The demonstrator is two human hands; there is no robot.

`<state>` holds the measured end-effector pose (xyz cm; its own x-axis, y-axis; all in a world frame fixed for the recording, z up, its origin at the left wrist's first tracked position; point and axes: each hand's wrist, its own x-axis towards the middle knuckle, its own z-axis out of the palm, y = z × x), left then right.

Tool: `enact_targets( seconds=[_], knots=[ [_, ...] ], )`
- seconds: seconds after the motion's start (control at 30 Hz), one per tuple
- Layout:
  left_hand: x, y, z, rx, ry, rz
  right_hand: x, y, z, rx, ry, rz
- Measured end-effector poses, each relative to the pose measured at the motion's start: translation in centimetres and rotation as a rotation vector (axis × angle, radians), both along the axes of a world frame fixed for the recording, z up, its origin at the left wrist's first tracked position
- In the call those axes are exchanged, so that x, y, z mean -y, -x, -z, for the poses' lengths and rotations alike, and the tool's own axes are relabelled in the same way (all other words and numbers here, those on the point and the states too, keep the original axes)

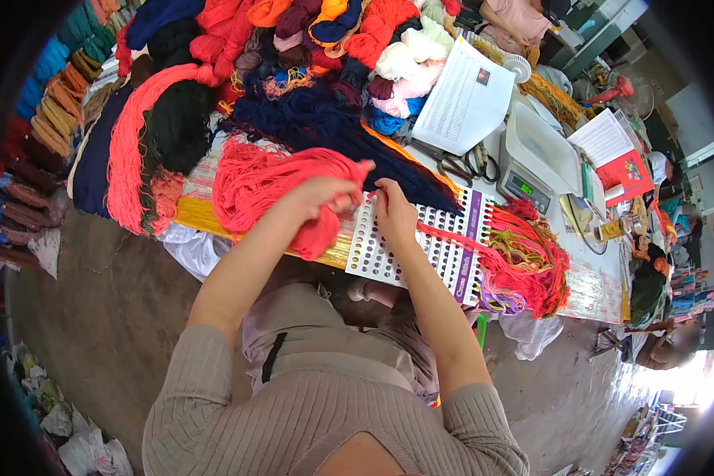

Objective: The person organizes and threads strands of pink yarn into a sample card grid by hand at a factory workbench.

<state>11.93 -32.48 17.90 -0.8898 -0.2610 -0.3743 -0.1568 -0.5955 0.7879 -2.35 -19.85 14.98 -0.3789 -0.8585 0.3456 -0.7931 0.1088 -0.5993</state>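
Observation:
My left hand (325,198) is wrapped round a hank of coral-red yarn (254,186). Its loose strands spread to the left over the table edge, and a bunch hangs below my fist. Close by on the right, my right hand (394,213) has thumb and fingers pinched together, with a bit of coral yarn at the tips. Under it lies a white punched thread card (373,250) with rows of holes and a purple printed strip. A coral strand runs from behind my right wrist to a mixed bundle of coloured threads (531,262) at the card's right edge.
Yarn hanks in many colours (293,32) pile up at the back. Behind the card lie dark navy yarn (317,119), a printed sheet (464,95), scissors (484,163) and a digital scale (523,186). Another person (516,20) sits across the table.

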Motion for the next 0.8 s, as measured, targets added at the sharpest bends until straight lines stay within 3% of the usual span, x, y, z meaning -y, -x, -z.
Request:
enact_targets(
  seconds=[0.1, 0.13, 0.2, 0.27, 0.3, 0.33, 0.4, 0.5, 0.57, 0.63, 0.67, 0.73, 0.8],
  knots=[
    [-2.8, 2.6, 3.9, 0.239, 0.480, 0.045, 0.1, 0.1, 0.5, 0.073, 0.096, 0.047],
    [-3.0, 2.8, 4.6, 0.287, 0.498, -0.045, 0.2, 0.2, 0.6, -0.012, 0.068, 0.019],
    [-2.7, 3.4, 7.3, 0.063, 1.230, -0.563, 0.3, 0.0, 0.7, -0.169, 0.016, -0.034],
    [-3.6, 2.5, 3.2, 0.106, 0.699, -0.536, 0.5, -0.2, 0.5, -0.308, -0.134, -0.048],
    [-3.2, 1.3, 1.5, 0.341, 0.463, -0.411, 0.5, -0.3, 0.3, -0.301, -0.125, -0.036],
    [-2.9, -0.3, -0.2, -0.002, 0.128, -0.334, 0.4, -0.4, 0.3, -0.297, -0.124, -0.034],
    [-2.8, -2.0, -2.5, -0.203, -0.045, -0.301, 0.5, -0.4, 0.2, -0.243, -0.121, -0.031],
    [-1.3, -6.1, -7.3, -0.349, -0.020, -0.485, 0.6, -0.3, 0.1, -0.276, -0.077, -0.044],
    [-0.8, -8.8, -9.9, -0.335, 0.308, -0.753, 0.6, -0.2, 0.7, -0.247, -0.091, -0.048],
    [-0.4, -9.9, -9.8, 0.144, 0.835, -1.319, 0.5, -0.2, 0.5, -0.118, -0.090, 0.015],
    [0.3, -10.2, -9.0, 0.155, 1.173, -1.347, 0.2, -0.3, 0.0, 0.007, -0.098, 0.066],
    [-0.2, -8.7, -7.2, 0.132, 1.599, -1.235, 0.0, 0.0, -0.2, 0.214, -0.038, 0.137],
    [-1.4, -5.3, -3.8, 0.076, 1.559, -0.959, 0.1, 0.5, 0.1, 0.320, -0.029, 0.157]
  ],
)
